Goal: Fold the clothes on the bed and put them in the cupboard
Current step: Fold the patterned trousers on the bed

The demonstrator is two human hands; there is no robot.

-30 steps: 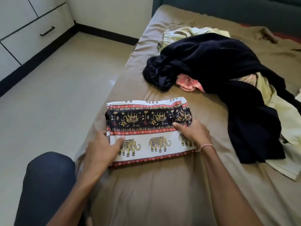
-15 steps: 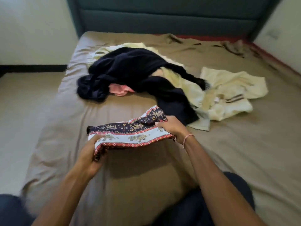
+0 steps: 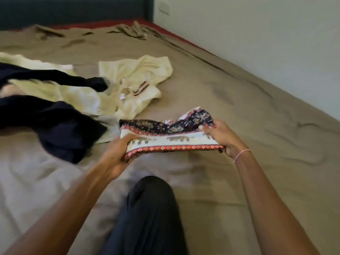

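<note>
Tan-sheeted bed fills the view. Nearest: dark-trousered knee on it. Just beyond the knee, left hand and right hand grip opposite ends of the folded elephant-print cloth, held clear of the sheet. Beyond-left of the knee: navy garment, cream garment. Farthest: dark headboard, white wall.

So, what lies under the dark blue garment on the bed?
Cream clothes show from under the dark blue garment, on the brown sheet. Whatever else it covers is hidden.
</note>
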